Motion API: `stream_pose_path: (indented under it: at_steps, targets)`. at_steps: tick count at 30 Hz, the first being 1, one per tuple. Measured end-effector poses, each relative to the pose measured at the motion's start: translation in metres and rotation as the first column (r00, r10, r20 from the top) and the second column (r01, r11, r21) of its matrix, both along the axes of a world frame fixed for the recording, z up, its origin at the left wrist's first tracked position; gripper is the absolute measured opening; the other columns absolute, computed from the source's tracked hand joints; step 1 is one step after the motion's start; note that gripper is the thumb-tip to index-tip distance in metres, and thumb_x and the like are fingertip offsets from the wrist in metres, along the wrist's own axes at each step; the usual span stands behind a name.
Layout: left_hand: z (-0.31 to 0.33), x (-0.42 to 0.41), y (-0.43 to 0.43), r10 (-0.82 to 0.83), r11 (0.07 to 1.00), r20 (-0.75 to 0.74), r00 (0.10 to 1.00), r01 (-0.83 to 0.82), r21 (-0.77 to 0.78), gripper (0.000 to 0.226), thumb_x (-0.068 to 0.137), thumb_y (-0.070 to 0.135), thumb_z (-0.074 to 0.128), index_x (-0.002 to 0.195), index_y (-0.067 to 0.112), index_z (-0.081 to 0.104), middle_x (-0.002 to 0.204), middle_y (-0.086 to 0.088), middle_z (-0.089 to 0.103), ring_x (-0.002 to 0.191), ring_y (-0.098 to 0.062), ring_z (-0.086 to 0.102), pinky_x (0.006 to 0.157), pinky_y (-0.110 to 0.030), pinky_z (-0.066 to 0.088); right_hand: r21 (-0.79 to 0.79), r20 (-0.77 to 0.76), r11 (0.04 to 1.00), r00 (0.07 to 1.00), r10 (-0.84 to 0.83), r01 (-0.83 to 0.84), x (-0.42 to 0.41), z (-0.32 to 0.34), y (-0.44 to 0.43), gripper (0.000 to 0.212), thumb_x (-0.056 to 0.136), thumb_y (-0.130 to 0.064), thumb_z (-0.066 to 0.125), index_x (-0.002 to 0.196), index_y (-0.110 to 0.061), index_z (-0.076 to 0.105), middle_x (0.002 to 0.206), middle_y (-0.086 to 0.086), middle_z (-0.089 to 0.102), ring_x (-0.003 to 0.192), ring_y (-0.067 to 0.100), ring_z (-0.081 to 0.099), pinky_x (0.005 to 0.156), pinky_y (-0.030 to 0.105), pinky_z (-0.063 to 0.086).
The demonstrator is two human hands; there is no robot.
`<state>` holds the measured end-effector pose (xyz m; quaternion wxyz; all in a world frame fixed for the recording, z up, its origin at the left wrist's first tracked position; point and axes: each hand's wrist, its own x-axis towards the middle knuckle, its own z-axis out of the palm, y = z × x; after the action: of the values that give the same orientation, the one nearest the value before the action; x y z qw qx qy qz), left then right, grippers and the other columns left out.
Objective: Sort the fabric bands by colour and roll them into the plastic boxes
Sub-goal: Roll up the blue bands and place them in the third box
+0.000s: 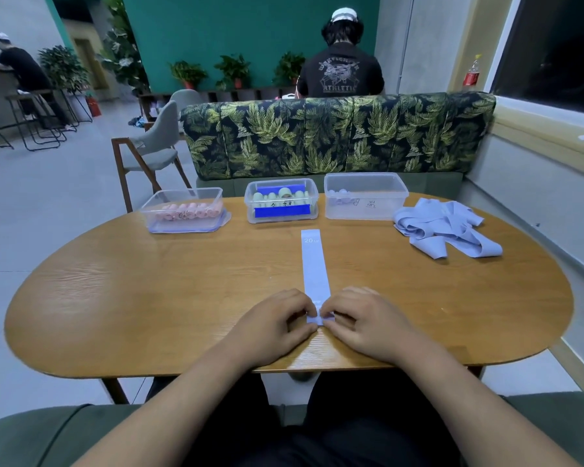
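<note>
Pinching the near end of the lilac band (314, 264) with both hands: left hand (273, 326) and right hand (364, 326) drawn close together, fingertips curled onto a small started roll near the front edge of the table (149, 291). Running away from that roll flat and straight toward the boxes, with white print at the far end. Looks thin, light and limp, probably a little stretchy, so likely to skew or cone out sideways if rolled unevenly. Best held at both side edges of the roll, thumbs behind, with even pressure and slight tension along the length. Nothing fragile and hardly any weight, but quite liable to spring loose once let go. Across the far side, three clear containers in a row: left box (184, 210) lined with pink rolls, middle box (281, 200) packed with pale green rolls and something blue, right box (364, 197) holding just a few lilac rolls in one corner and plainly the likely home for this one. Just beside that box, on the right, a loose pile of lilac bands (449, 230) waiting, tangled and overlapping. Nothing lying across the flat band, and bare wood between its far end and the boxes. Beyond the table, a leaf-print sofa back (338, 136), well clear of the work.
</note>
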<state>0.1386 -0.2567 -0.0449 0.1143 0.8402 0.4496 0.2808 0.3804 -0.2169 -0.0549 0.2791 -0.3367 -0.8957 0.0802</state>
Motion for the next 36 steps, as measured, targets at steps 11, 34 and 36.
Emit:
stream_pose_path:
  at_steps: [11, 34, 36]
  targets:
    - [-0.001, 0.001, 0.001, -0.004, 1.0, -0.014, 1.0, 0.004, 0.001, 0.006, 0.103, 0.032, 0.066, 0.105, 0.027, 0.067, 0.098, 0.019, 0.062, 0.095, -0.002, 0.056, 0.086, -0.022, 0.046, -0.045, -0.03, 0.999, 0.999, -0.018, 0.017, -0.001, -0.002, 0.003, 0.011, 0.102, -0.038, 0.061, 0.106, -0.035, 0.071, 0.096, -0.02, 0.069, 0.095, 0.003, 0.059, 0.081, 0.036, 0.052]
    - [-0.008, -0.003, 0.007, -0.003, 1.0, -0.027, 1.0, 0.003, 0.02, 0.006, 0.1, 0.032, 0.067, 0.102, 0.028, 0.071, 0.102, 0.015, 0.065, 0.102, -0.007, 0.057, 0.095, -0.029, 0.047, -0.056, -0.001, 0.998, 1.0, -0.004, 0.004, 0.006, -0.005, -0.001, 0.014, 0.103, -0.039, 0.062, 0.101, -0.034, 0.076, 0.099, -0.02, 0.058, 0.098, 0.013, 0.05, 0.088, 0.031, 0.047]
    - [-0.01, -0.003, 0.006, 0.008, 0.999, -0.026, 1.0, -0.007, 0.04, 0.007, 0.1, 0.034, 0.067, 0.102, 0.028, 0.072, 0.101, 0.016, 0.064, 0.101, -0.007, 0.057, 0.094, -0.03, 0.048, -0.035, 0.006, 0.999, 1.0, -0.015, 0.015, 0.006, -0.006, -0.001, 0.016, 0.103, -0.038, 0.061, 0.102, -0.035, 0.076, 0.099, -0.021, 0.059, 0.098, 0.01, 0.05, 0.088, 0.031, 0.047]
